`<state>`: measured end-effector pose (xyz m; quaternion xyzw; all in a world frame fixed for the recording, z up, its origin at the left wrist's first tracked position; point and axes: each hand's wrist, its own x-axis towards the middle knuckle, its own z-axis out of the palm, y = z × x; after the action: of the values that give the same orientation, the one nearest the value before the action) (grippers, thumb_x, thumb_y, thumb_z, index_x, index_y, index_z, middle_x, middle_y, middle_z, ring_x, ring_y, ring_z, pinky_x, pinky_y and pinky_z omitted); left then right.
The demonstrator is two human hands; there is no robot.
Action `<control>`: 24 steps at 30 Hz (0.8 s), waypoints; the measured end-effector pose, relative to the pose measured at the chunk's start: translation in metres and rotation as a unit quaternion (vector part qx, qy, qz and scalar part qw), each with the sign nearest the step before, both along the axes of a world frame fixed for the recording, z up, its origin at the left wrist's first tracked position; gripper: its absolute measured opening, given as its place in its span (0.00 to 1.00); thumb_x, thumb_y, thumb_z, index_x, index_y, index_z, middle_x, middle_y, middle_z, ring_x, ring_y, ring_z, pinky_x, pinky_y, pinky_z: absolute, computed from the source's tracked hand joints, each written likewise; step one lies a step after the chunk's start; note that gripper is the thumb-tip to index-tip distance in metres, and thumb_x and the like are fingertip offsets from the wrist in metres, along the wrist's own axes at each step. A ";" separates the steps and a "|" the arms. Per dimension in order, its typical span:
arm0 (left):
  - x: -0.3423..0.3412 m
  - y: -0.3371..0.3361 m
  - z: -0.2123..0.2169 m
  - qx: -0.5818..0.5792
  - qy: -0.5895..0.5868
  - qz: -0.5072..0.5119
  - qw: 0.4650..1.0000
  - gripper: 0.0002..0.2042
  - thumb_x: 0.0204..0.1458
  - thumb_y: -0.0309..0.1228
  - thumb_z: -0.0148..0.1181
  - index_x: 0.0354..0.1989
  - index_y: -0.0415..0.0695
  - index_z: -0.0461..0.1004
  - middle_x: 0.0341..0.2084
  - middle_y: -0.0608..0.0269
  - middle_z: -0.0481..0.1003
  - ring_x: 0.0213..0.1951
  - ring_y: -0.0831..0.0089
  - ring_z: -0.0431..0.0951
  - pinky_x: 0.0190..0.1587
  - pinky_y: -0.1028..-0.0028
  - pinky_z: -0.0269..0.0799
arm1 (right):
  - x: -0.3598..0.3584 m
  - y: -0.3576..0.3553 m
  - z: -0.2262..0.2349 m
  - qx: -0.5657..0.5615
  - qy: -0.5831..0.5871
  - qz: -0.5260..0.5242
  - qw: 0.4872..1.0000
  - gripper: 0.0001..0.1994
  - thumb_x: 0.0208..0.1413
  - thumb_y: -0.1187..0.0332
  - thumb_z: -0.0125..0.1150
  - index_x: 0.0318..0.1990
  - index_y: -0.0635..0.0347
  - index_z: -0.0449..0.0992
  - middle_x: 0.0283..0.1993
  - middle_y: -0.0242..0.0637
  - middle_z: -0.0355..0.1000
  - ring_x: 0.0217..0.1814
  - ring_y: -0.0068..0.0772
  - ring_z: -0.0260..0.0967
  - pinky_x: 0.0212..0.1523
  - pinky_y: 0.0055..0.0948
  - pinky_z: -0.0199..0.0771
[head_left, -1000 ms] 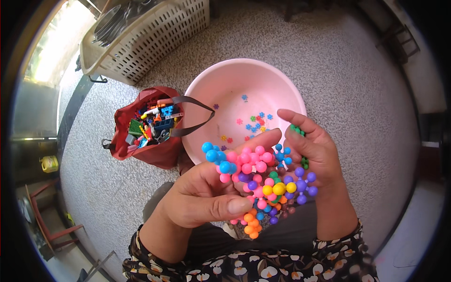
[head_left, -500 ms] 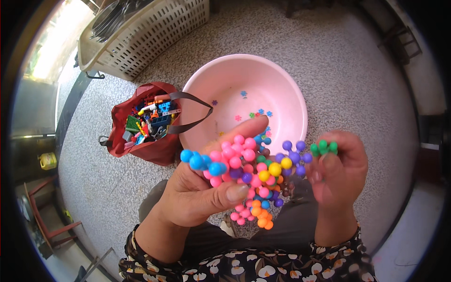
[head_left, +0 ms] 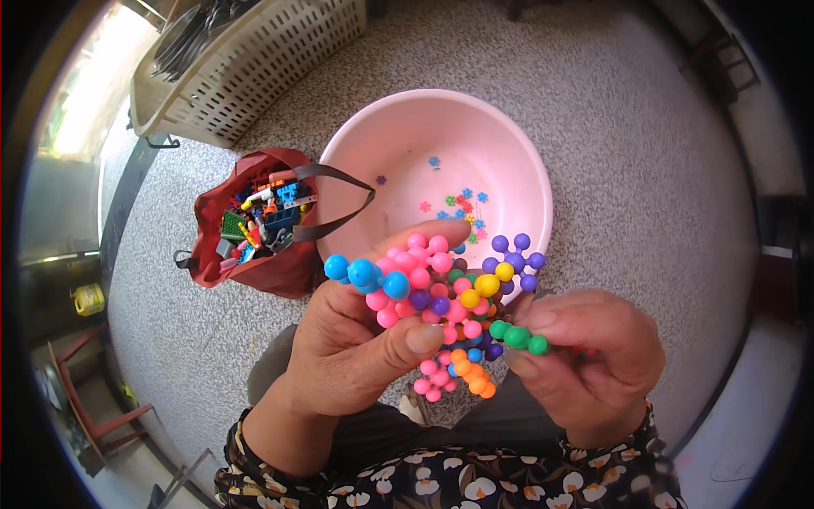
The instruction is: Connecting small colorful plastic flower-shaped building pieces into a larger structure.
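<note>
My left hand (head_left: 352, 348) grips a cluster of knobbed snowflake building pieces (head_left: 415, 276), mostly pink, with blue, purple, yellow and orange ones joined on. Its thumb presses on the near side and the fingers pass behind. Between thumb and forefinger of my right hand (head_left: 593, 356) is a green knobbed piece (head_left: 517, 337), held edge-on at the cluster's right side. Whether the green piece touches the cluster I cannot tell. A purple snowflake piece (head_left: 518, 261) sticks out at the cluster's upper right. Something small and red shows by my right fingers, too hidden to name.
Beyond my hands stands a pink basin (head_left: 373, 131) with several small flower-shaped pieces on its bottom. To its left, a red bag (head_left: 212, 212) full of mixed toy bricks has its dark handle over the basin's rim. A white slatted basket (head_left: 254, 81) stands at the far left.
My right hand has moved left and closer to the cluster, bringing the green piece to its right side. The green piece has turned edge-on. My left hand still holds the cluster.
</note>
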<state>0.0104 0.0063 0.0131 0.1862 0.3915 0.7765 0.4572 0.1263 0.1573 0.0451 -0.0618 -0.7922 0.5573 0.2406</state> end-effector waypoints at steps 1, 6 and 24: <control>0.000 0.000 0.000 0.005 -0.013 0.001 1.000 0.23 0.51 0.25 0.56 0.56 0.35 0.60 0.56 0.52 0.61 0.51 0.71 0.68 0.53 0.70 0.64 | -0.001 0.000 0.001 0.021 0.001 -0.003 1.000 0.11 0.40 0.74 0.67 0.34 0.61 0.74 0.28 0.38 0.73 0.26 0.34 0.72 0.28 0.25 0.73; 0.003 0.000 0.001 0.018 0.021 0.009 1.000 0.21 0.51 0.24 0.56 0.55 0.36 0.62 0.52 0.54 0.65 0.49 0.71 0.70 0.53 0.70 0.65 | -0.004 0.001 0.004 0.071 0.013 -0.013 0.997 0.12 0.40 0.75 0.68 0.34 0.61 0.74 0.27 0.38 0.73 0.28 0.34 0.73 0.29 0.25 0.73; 0.003 0.000 0.003 -0.002 -0.098 0.051 0.994 0.11 0.52 0.23 0.55 0.44 0.37 0.72 0.52 0.52 0.67 0.50 0.70 0.70 0.52 0.69 0.65 | -0.008 -0.010 0.001 0.042 -0.072 -0.059 0.995 0.09 0.43 0.73 0.67 0.33 0.61 0.75 0.25 0.38 0.74 0.21 0.26 0.72 0.23 0.21 0.71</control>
<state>0.0129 0.0063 0.0161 0.0882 0.3555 0.8127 0.4532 0.1180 0.1476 0.0466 -0.1382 -0.8253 0.5025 0.2176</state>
